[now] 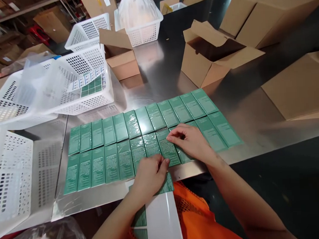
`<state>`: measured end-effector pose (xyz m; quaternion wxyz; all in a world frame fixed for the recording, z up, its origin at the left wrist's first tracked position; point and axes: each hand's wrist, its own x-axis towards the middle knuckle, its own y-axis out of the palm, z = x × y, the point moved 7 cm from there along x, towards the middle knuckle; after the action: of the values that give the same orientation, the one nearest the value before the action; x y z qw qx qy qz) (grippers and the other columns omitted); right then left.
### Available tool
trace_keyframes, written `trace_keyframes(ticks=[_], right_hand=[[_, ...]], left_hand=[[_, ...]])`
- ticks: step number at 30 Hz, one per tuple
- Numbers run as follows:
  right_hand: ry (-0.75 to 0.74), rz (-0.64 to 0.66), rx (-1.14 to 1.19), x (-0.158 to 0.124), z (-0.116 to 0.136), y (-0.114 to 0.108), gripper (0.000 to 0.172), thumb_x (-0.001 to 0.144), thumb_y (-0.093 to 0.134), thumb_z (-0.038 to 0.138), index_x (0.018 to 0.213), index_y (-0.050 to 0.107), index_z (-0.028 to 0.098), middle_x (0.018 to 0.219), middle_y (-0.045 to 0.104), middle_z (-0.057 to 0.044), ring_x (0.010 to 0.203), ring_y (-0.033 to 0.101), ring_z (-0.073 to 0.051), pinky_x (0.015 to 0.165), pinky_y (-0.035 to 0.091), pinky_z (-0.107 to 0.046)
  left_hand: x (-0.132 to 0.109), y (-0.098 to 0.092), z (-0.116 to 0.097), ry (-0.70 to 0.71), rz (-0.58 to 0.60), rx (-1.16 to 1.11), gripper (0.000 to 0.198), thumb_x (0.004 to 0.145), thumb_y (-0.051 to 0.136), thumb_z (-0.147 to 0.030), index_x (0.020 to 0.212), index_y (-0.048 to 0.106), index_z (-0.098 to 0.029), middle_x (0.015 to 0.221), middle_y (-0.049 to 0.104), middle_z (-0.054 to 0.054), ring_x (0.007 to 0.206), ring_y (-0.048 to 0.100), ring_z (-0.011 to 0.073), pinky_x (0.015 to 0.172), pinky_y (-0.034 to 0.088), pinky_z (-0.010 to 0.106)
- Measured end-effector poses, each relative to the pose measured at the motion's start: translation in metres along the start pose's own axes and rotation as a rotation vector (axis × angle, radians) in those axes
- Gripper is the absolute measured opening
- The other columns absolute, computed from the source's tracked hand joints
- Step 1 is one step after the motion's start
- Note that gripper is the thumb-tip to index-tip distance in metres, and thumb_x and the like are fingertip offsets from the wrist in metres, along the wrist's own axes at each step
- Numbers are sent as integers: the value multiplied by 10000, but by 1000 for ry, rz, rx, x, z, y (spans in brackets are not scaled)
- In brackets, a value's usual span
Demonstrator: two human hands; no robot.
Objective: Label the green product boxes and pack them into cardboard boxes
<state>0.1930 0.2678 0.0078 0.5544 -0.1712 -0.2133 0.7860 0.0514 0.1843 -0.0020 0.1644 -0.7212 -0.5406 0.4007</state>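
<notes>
Two rows of flat green boxes (pixel 119 127) wrapped in clear film lie side by side on a steel table (pixel 162 73). My right hand (pixel 190 141) rests on the front row with fingers curled, fingertips pressing a green box (pixel 166 147) near the middle. My left hand (pixel 150 175) is closed at the table's front edge, pinching the near end of that same box or the one beside it. More green boxes (pixel 167 185) show just under my left hand, above a white sheet (pixel 162 219).
White perforated baskets (pixel 74 77) stand at left and back, one holding green boxes and a printed sheet. Open cardboard cartons (pixel 212 56) sit behind the rows; flat cardboard (pixel 299 87) lies right. An orange mesh item (pixel 193 210) is below the table edge.
</notes>
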Motion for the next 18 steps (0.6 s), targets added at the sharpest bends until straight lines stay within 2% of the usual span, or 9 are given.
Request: trace_keyframes(ticks=[7, 18], right_hand=[[14, -36, -173, -3, -3, 8, 97, 864, 692, 255, 781, 724, 218, 827, 641, 6, 677, 584, -123, 667, 403, -265], [47, -69, -205, -4, -5, 11, 92, 849, 694, 237, 762, 721, 222, 818, 640, 1, 654, 579, -127, 645, 410, -268]], left_hand=[[2, 4, -3, -21, 38, 193, 318, 948, 452, -292, 686, 607, -201, 661, 682, 55, 644, 606, 216, 607, 296, 301], [9, 6, -6, -5, 72, 363, 328, 955, 453, -307, 760, 695, -199, 718, 726, 91, 687, 656, 262, 588, 269, 334]])
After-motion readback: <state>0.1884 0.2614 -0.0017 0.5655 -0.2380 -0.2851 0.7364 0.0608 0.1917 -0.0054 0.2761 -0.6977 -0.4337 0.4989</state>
